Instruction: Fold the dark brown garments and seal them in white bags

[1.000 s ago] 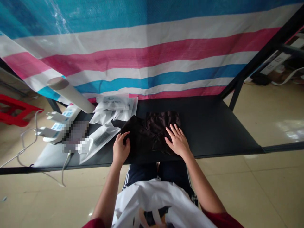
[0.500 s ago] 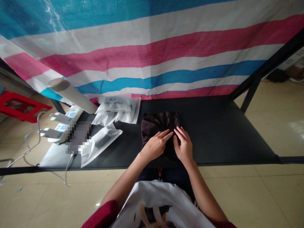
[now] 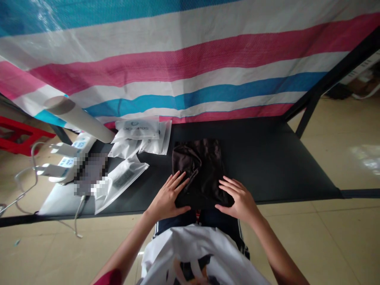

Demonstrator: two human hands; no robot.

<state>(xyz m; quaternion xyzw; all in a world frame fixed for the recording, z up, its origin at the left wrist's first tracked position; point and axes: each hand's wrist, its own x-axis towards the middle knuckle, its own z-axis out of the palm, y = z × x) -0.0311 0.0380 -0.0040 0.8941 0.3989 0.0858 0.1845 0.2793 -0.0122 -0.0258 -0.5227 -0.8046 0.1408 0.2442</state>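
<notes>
- Striped tarp (image 3: pixel 190 67) is hanging behind the black tabletop (image 3: pixel 276 158), and one cardboard tube (image 3: pixel 77 118) is lying tilted near its back left corner.
- One folded dark cloth (image 3: pixel 199 170) is sitting at the middle of the front edge.
- Left hand (image 3: pixel 168 194) is pressing open and flat on the cloth's lower left side, holding nothing in a closed grip.
- Right hand (image 3: pixel 239 198) is spreading its fingers over the lower right corner, also open.
- Even pressure from both flat hands is helping keep the folds square.
- Counting shows two hands, one cloth, at least four white packets (image 3: pixel 123 182) toward the left, and one power strip (image 3: pixel 79 145) with two white plugs (image 3: pixel 61 150).
</notes>
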